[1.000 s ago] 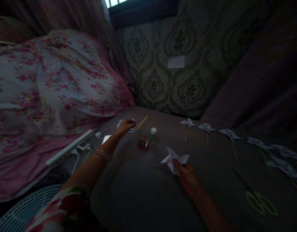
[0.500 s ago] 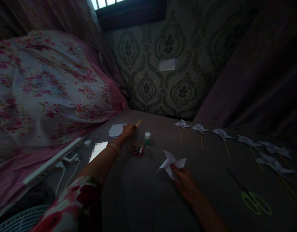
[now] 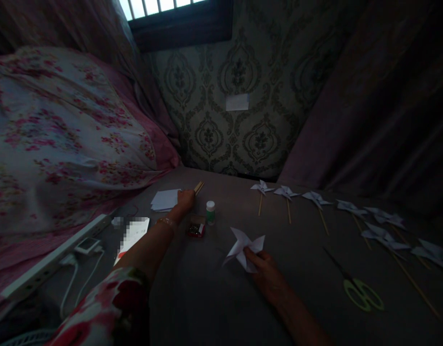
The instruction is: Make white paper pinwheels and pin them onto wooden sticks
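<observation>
My right hand pinches a white paper pinwheel by its middle, thumb on top; no stick shows on it. Farther off, my left hand has its fingers closed at the near ends of several thin wooden sticks. The fingertips there are hard to make out. Beside that hand lies a stack of white paper. A small open box of brass-coloured pins and a white-capped bottle with a green label stand between my hands.
Several finished pinwheels on sticks lie in a row at the right. Green-handled scissors rest nearer me. On the left are a white power strip with a plugged-in charger and a partly blurred white sheet.
The view has turned slightly right, so everything sits farther left. My left hand stays at the sticks, whose tips look a little more spread. My right hand keeps holding the pinwheel.
</observation>
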Demonstrator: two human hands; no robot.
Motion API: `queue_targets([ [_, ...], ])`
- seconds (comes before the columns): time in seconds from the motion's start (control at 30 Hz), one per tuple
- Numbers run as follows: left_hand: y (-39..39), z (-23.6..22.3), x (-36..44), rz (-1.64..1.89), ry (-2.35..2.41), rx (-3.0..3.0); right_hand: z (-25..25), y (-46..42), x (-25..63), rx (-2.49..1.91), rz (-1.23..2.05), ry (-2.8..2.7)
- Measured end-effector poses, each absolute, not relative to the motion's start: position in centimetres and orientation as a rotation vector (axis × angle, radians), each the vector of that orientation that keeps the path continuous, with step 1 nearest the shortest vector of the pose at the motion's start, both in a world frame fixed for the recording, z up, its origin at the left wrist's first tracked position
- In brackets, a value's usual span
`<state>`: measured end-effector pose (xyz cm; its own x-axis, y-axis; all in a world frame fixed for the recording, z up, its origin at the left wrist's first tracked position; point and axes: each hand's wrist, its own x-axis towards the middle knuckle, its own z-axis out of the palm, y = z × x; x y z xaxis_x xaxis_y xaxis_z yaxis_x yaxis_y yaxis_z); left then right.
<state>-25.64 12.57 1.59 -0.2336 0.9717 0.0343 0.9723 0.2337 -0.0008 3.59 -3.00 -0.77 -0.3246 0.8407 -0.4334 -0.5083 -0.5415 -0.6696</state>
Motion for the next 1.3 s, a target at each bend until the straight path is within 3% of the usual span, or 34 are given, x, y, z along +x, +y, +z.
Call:
queue_targets([
  [0.33,12.4,2.1,-24.5,-0.148,-2.658,-1.779,-1.5,-2.4,3.3,-0.875,1.955,-0.556],
  [0.5,11.3,4.5,-23.9,-0.303,-2.79,-1.661,-1.3,-1.9,4.1,-0.683,2.008,-0.578],
  [0.6,10.0,7.3,-23.2,-0.588,-2.766,-1.558,-1.3,-1.4,5.1,-0.58,2.032,-0.57],
  [0.73,6.9,10.6,-20.0,-1.613,-2.343,-1.411,-0.7,-1.1,6.1,-0.537,1.992,-0.548],
  [0.9,1.7,10.2,-12.4,-2.324,-1.956,-1.789,1.8,-1.0,7.6,-0.336,1.951,-0.609],
  [1.07,-2.2,6.7,-6.6,-2.59,-1.965,-2.366,4.7,-0.3,9.0,-0.187,1.868,-0.658],
  [1.3,-4.1,3.7,-5.4,-2.695,-2.077,-2.579,6.4,1.0,9.3,-0.094,1.721,-0.68],
])
